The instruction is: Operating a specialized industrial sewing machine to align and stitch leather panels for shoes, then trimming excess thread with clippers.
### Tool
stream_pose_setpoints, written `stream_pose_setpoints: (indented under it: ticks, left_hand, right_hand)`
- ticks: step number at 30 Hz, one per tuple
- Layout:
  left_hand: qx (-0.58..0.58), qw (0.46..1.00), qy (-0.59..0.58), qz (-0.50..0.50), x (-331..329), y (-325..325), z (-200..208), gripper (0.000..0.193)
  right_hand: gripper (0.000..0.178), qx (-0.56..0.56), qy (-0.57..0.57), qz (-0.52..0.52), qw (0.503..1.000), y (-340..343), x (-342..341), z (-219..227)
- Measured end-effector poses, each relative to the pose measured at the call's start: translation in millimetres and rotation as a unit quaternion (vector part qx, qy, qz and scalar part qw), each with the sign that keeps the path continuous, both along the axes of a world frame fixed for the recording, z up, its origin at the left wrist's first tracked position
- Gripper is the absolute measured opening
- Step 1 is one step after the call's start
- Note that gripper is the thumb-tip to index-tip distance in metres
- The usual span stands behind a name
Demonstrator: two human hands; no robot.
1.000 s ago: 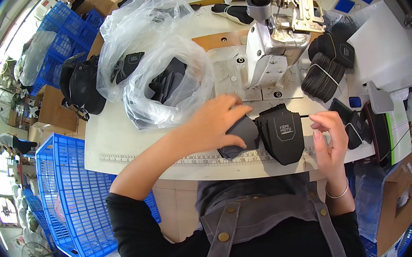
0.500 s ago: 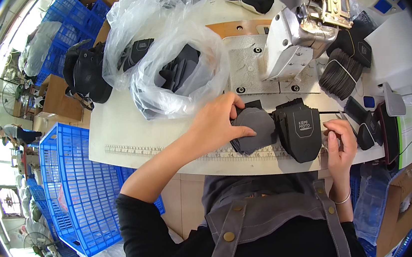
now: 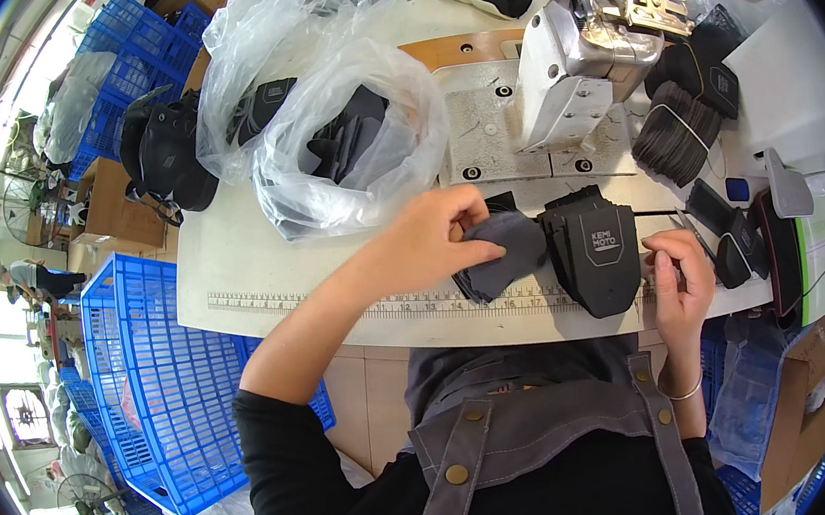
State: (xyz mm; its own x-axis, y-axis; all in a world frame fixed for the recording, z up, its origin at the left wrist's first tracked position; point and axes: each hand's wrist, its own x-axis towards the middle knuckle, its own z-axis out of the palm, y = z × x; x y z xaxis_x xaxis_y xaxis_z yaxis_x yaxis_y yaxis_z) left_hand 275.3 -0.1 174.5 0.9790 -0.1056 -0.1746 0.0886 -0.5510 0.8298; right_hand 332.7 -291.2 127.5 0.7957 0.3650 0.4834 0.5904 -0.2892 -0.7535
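Evidently, the left hand (image 3: 428,242) pinches grey pieces (image 3: 517,253); the right hand (image 3: 681,277) curls, whether gripping I cannot tell.

Mid-frame, a stack of rounded grey flat pieces (image 3: 511,255) lies left of a stack of tapered black flat pieces (image 3: 599,258), both on the pale tabletop (image 3: 232,261). Behind them — toward the upper right — stands a white metal sewing machine (image 3: 559,71); upper left, a clear plastic bag (image 3: 403,168) holds dark grey flat pieces (image 3: 357,131). A blue plastic lattice basket (image 3: 164,384) sits at lower left.
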Motion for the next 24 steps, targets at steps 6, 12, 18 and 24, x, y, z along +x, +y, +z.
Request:
stream_pose_setpoints:
  ticks: [6, 12, 18, 24]
  left_hand:
    - [-0.289, 0.947, 0.066, 0.125, -17, 4, 23, 0.055]
    - [-0.482, 0.849, -0.008, 0.216, -41, -20, 4, 0.061]
    - [-0.571, 0.792, -0.077, 0.202, -46, -41, -11, 0.063]
    - [-0.505, 0.816, -0.054, 0.274, -52, -47, -34, 0.059]
  right_hand:
    - [0.009, 0.007, -0.015, -0.003, 1.000, 1, 0, 0]
    - [0.009, -0.011, -0.022, 0.009, 1.000, 0, 1, 1]
    - [0.009, -0.006, -0.005, 0.009, 1.000, 1, -1, 2]
    - [0.011, -0.012, -0.009, 0.019, 1.000, -1, -1, 1]
